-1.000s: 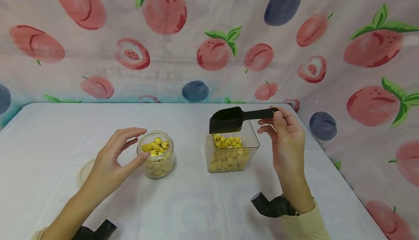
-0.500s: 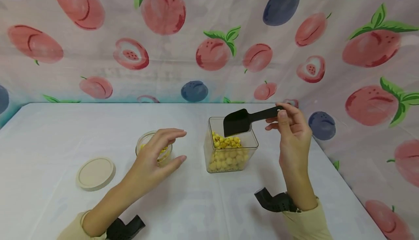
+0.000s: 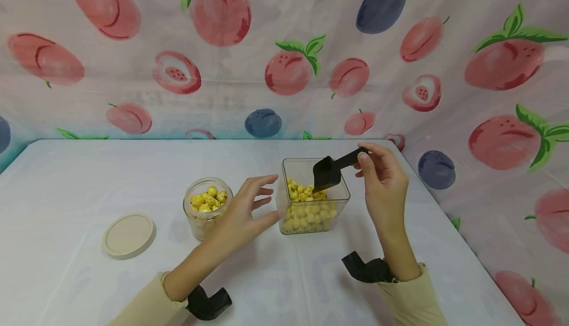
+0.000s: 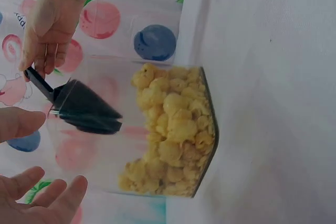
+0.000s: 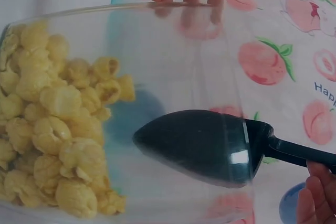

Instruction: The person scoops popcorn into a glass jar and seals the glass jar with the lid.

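A black scoop [image 3: 326, 174] points down into a clear square container [image 3: 345, 198] partly filled with yellow popcorn [image 3: 308, 215]. My right hand [image 3: 386, 183] pinches the end of the scoop's handle between thumb and fingers. In the right wrist view the scoop's blade [image 5: 194, 145] is inside the walls, its tip just short of the popcorn. My left hand [image 3: 249, 210] is at the container's left side, thumb and fingers spread, holding nothing; whether the fingertips touch the wall I cannot tell. Behind that hand stands a round glass jar [image 3: 195, 220] with popcorn in it, partly covered by the wrist.
A cream round lid [image 3: 130, 235] lies flat on the white-covered table [image 3: 80, 178], left of the jar. A fruit-printed cloth [image 3: 222, 79] hangs behind the table and along its right side. Each wrist wears a black camera mount [image 3: 209, 304].
My left hand has moved right, from the jar to the container's side, uncovering the lid. My right hand has tilted and lowered the scoop from above the container into its opening.
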A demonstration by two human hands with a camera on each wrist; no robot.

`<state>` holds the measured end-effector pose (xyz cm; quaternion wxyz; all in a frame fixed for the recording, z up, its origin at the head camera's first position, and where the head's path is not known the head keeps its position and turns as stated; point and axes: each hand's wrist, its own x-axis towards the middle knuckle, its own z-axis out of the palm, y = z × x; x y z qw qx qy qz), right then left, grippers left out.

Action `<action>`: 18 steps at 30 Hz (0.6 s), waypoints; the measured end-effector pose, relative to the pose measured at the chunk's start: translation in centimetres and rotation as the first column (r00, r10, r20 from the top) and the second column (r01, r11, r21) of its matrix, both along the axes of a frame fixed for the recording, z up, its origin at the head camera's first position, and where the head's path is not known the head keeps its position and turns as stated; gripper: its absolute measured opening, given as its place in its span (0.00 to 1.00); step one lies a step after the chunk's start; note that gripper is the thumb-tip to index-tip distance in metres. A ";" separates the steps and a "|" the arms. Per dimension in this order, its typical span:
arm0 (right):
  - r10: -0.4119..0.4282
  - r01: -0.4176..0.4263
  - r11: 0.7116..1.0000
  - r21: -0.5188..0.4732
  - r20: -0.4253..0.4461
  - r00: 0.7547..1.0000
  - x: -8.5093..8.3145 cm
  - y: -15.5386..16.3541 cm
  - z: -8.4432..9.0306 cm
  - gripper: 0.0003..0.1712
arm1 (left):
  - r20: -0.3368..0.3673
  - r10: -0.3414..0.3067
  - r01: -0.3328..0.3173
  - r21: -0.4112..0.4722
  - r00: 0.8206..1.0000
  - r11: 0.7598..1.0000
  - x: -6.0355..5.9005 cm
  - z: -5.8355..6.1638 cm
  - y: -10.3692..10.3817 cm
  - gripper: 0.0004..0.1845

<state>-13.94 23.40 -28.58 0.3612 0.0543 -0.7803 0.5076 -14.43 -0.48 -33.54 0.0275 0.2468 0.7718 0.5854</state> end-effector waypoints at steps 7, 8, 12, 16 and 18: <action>-0.026 0.024 0.996 0.081 0.021 0.999 -0.5 -0.4 -0.9 0.13 | 0.069 -0.021 0.019 0.028 0.997 0.999 -0.4 -0.8 0.9 0.36; -0.026 0.024 0.996 0.087 0.025 0.999 -0.6 -0.4 -1.0 0.12 | 0.073 -0.018 0.015 0.035 0.997 0.999 -0.4 -0.9 1.0 0.36; -0.034 0.027 0.993 0.117 0.060 0.998 -0.8 -0.5 -1.5 0.12 | 0.089 -0.015 0.009 0.064 0.996 0.998 -0.6 -1.5 1.2 0.35; -0.039 0.022 0.988 0.154 0.106 0.994 -1.0 -0.7 -1.9 0.12 | 0.100 -0.022 0.013 0.090 0.995 0.996 -0.7 -2.0 1.4 0.34; -0.039 0.018 0.986 0.164 0.123 0.992 -1.1 -0.7 -2.0 0.13 | 0.108 -0.028 0.017 0.104 0.994 0.994 -0.7 -2.1 1.4 0.34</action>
